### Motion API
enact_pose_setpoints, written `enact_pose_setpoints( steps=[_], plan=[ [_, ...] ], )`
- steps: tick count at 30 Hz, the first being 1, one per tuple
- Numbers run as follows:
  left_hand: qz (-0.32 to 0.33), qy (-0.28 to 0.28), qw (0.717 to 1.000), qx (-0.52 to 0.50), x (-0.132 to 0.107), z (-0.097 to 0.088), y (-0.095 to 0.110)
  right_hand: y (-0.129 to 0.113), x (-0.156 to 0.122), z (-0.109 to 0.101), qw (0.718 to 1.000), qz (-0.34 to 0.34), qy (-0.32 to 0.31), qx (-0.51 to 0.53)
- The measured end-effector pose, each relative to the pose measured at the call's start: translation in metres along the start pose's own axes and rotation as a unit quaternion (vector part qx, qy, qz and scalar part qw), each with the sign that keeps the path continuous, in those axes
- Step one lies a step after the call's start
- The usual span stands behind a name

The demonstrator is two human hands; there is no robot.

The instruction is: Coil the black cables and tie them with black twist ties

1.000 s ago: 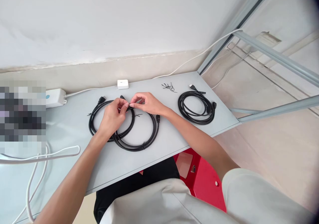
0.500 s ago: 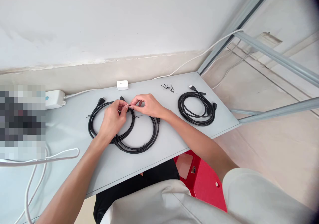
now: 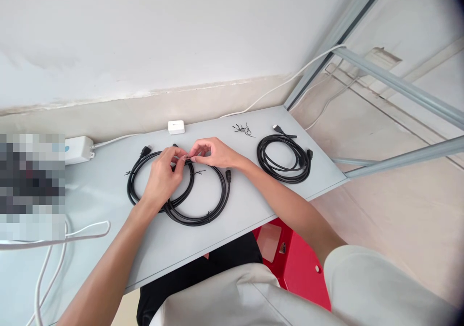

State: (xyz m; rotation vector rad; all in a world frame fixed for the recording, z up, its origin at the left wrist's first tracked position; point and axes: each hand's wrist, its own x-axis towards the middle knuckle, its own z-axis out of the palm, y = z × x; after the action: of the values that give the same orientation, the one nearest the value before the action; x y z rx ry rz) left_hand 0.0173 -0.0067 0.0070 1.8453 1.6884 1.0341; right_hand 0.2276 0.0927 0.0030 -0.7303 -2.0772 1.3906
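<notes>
My left hand (image 3: 164,176) and my right hand (image 3: 213,153) meet at the top of a coiled black HDMI cable (image 3: 224,196). Both thumbs and forefingers pinch a thin black twist tie there, mostly hidden by the fingertips. Low on the same coil, another twist tie (image 3: 209,216) is wrapped round the strands. This coil overlaps a second coiled HDMI cable (image 3: 129,183) to its left, which has ties sticking out at both sides. Part of that left coil lies behind my left hand and wrist.
A third black cable coil (image 3: 259,159) lies on the right of the grey table (image 3: 174,258). Several loose twist ties (image 3: 245,130) are behind it. A small white box (image 3: 176,127) and a white power strip (image 3: 79,150) stand by the wall. White cords (image 3: 87,236) cross the left side.
The camera view has shifted slightly. Both hands stay at the top of the coil, with small finger movements at the twist tie.
</notes>
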Motion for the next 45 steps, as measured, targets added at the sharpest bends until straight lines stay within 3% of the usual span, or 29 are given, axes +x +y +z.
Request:
enact_pose_setpoints(
  steps=[7,17,28,45],
  plan=[
    [0.042,0.041,0.998,0.026,-0.002,-0.002,0.009,0.006,0.003,0.0,0.999,0.0,-0.006,0.037],
    [0.057,0.028,0.997,0.032,-0.001,-0.003,0.002,0.016,0.005,-0.002,0.984,0.033,-0.036,0.169],
    [0.036,0.048,0.997,0.052,-0.001,-0.004,0.002,0.015,0.006,-0.004,0.99,0.014,-0.029,0.135],
    [-0.027,-0.015,0.999,0.014,0.002,-0.011,0.002,0.006,0.001,-0.005,0.996,0.007,-0.046,0.075]
  ],
)
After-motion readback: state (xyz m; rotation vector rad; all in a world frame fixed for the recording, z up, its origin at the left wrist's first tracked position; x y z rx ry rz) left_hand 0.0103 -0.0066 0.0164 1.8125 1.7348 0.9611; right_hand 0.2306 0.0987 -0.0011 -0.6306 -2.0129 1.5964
